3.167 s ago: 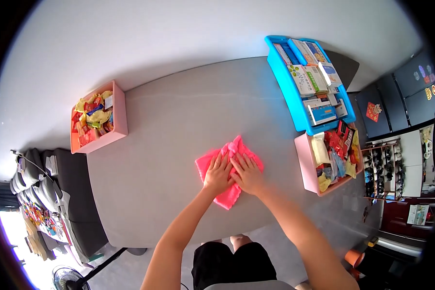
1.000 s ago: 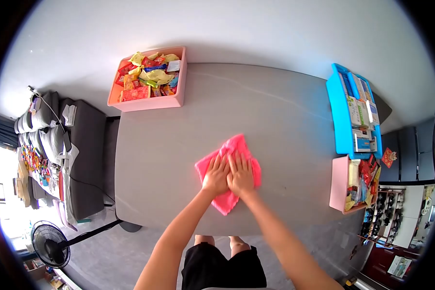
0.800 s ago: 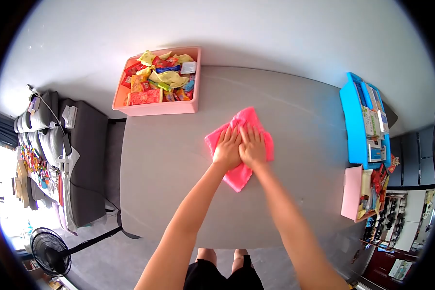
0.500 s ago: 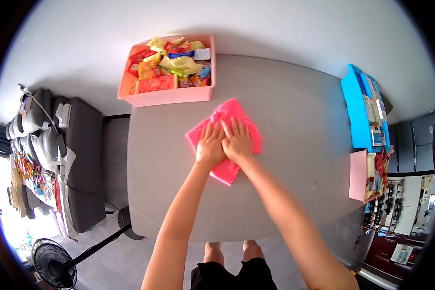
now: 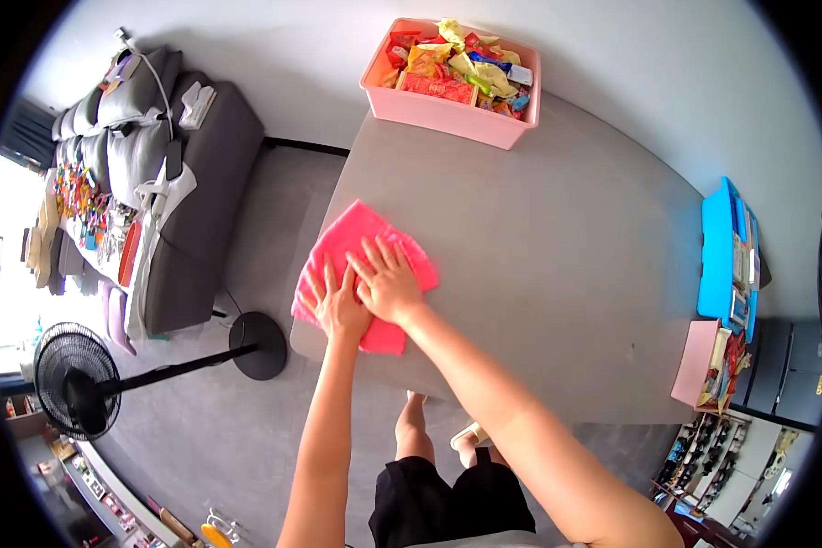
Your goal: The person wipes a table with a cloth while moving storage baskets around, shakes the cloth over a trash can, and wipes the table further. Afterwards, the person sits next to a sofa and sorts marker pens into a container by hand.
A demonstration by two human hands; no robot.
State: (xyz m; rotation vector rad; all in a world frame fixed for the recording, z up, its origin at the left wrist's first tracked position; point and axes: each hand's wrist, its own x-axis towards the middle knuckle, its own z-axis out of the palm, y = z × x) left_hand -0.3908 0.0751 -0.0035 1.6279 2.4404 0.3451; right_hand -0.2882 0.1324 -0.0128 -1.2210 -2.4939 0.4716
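Observation:
A bright pink cloth (image 5: pixel 353 230) lies spread on the grey tabletop (image 5: pixel 539 265), near its left front corner. My left hand (image 5: pixel 341 306) presses flat on the cloth with its fingers spread. Right beside it, my right hand (image 5: pixel 389 283) also lies flat on the cloth, fingers apart and pointing up and left. The two hands meet around the thumbs. The cloth's left part reaches the table's left edge.
A pink bin (image 5: pixel 447 114) full of wrapped snacks stands at the table's back edge. On the right are a blue container (image 5: pixel 717 260) and a smaller pink box (image 5: pixel 694 361). A black fan (image 5: pixel 78 379) and a grey sofa (image 5: pixel 215 201) stand left.
Both hands and the pink cloth have moved left across the tabletop, toward its left front corner. The camera view has shifted and turned, and the feet have stepped.

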